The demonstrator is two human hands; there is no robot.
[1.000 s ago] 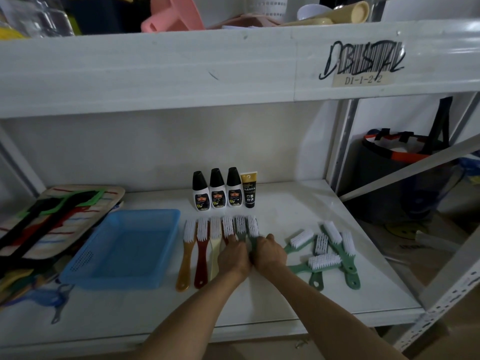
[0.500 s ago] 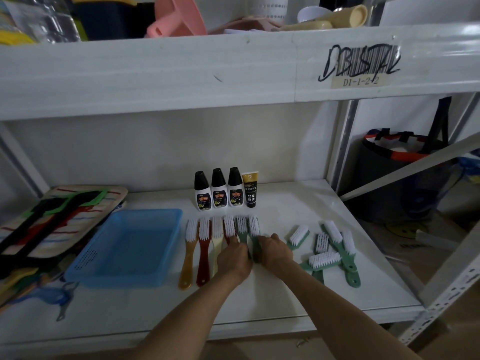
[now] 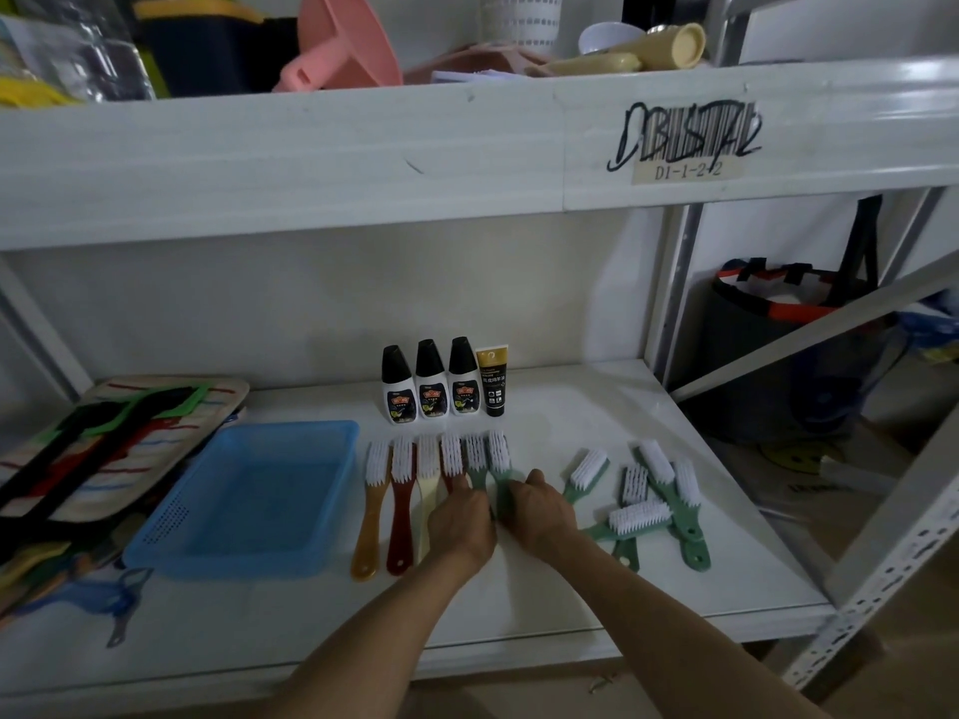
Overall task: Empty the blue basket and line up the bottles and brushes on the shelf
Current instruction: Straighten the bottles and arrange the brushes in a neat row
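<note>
The blue basket point(image 3: 244, 493) sits empty on the white shelf point(image 3: 560, 599). Behind it to the right stand three black-capped white bottles point(image 3: 432, 386) and a gold-and-black tube point(image 3: 492, 381) in a row. Several brushes lie side by side, bristles away from me: orange point(image 3: 371, 503), dark red point(image 3: 402, 493), cream point(image 3: 428, 472), red point(image 3: 450, 454), then two green point(image 3: 475, 454). My left hand point(image 3: 462, 521) and my right hand point(image 3: 542, 511) each grip a green brush's handle. More green brushes point(image 3: 659, 498) lie in a loose pile at the right.
A striped fabric bag point(image 3: 104, 448) with black straps lies at the shelf's left end, a blue peeler point(image 3: 122, 596) in front of it. The upper shelf beam point(image 3: 363, 163) hangs low overhead. A diagonal brace point(image 3: 809, 334) and a dark bin point(image 3: 768, 365) stand beyond the right post.
Both hands stay on the two green brushes at the row's right end and have edged slightly toward the back. Nothing else on the shelf has moved.
</note>
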